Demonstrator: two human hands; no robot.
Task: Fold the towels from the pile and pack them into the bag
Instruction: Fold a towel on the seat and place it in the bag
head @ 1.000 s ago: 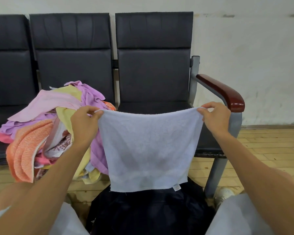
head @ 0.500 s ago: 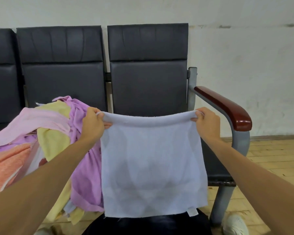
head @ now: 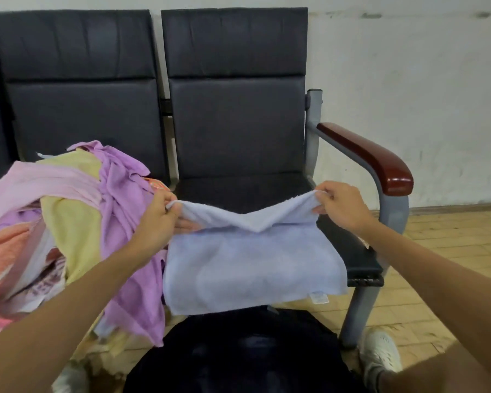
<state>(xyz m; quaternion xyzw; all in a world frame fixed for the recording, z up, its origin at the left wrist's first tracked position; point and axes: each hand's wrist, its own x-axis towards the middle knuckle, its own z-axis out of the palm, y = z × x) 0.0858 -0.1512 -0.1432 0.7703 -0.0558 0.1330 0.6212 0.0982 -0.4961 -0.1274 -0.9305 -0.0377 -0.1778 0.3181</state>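
My left hand (head: 156, 222) and right hand (head: 341, 207) each pinch a corner of the pale-blue terry towel (head: 253, 268). It looks soft and light, sagging mid-edge over the black padded seat (head: 350, 251).

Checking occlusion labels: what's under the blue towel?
The towel drapes over the black seat, with its front edge hanging above the dark bag. The seat's middle is covered, so anything lying there cannot be seen.

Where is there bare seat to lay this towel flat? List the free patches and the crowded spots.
Free: the rear of the right seat, between the light blue towel and the backrest; also a narrow strip between towel and armrest. Crowded: the towel pile takes all the room to its left; the black bag fills the floor in front.
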